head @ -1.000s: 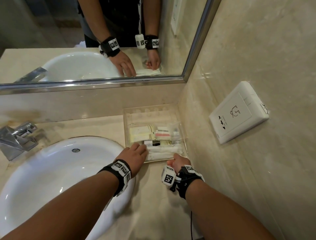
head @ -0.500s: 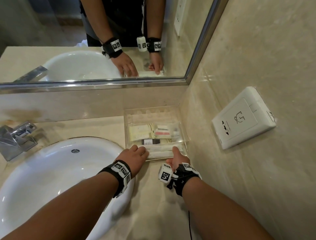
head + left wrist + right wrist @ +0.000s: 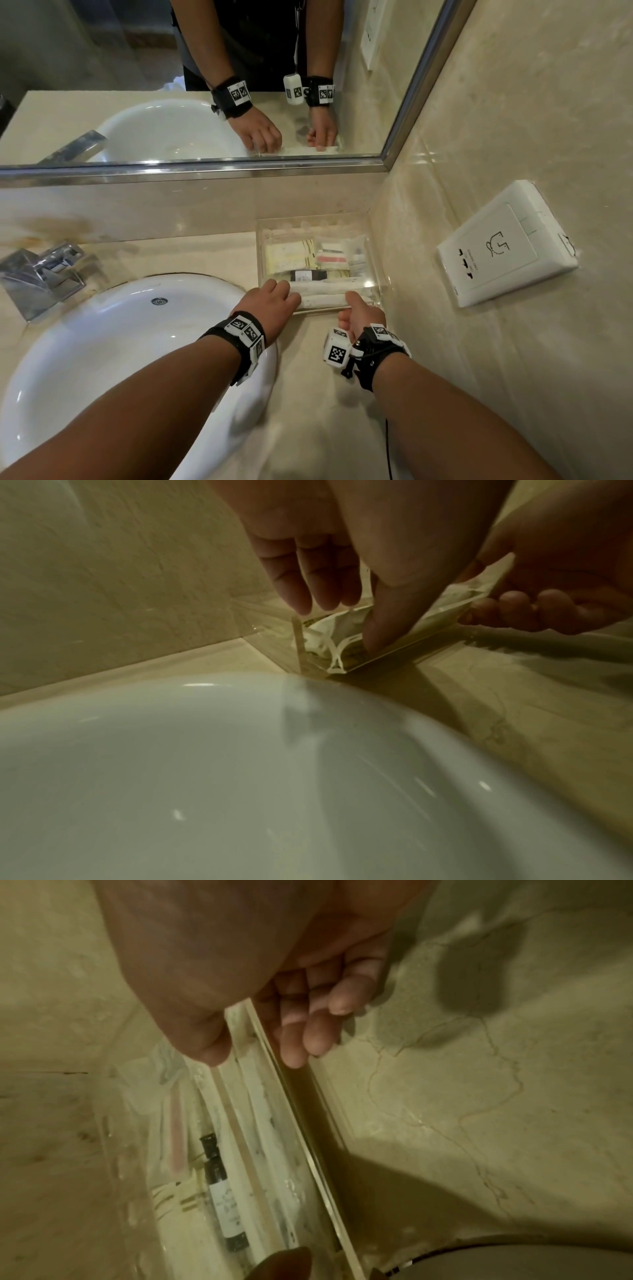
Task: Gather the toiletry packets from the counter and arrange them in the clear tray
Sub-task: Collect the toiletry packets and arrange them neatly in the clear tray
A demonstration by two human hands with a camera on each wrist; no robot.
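Light, crinkly, slippery packets (image 3: pixel 329 297) lie in the clear tray (image 3: pixel 373 274); left hand (image 3: pixel 274 303) presses them, fingers relaxed; right hand (image 3: pixel 361 313) pinches the near wall

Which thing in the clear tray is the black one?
The small dark tube with a white label, lying on its side mid-tray. The other packets are pale yellow, white or pink.

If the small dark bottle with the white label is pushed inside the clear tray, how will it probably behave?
The small dark bottle looks round and lies on its side, so it may roll across its length. It rests on thin packets, probably a slippery bed. The clear tray wall should stop it. It is small, so likely light.
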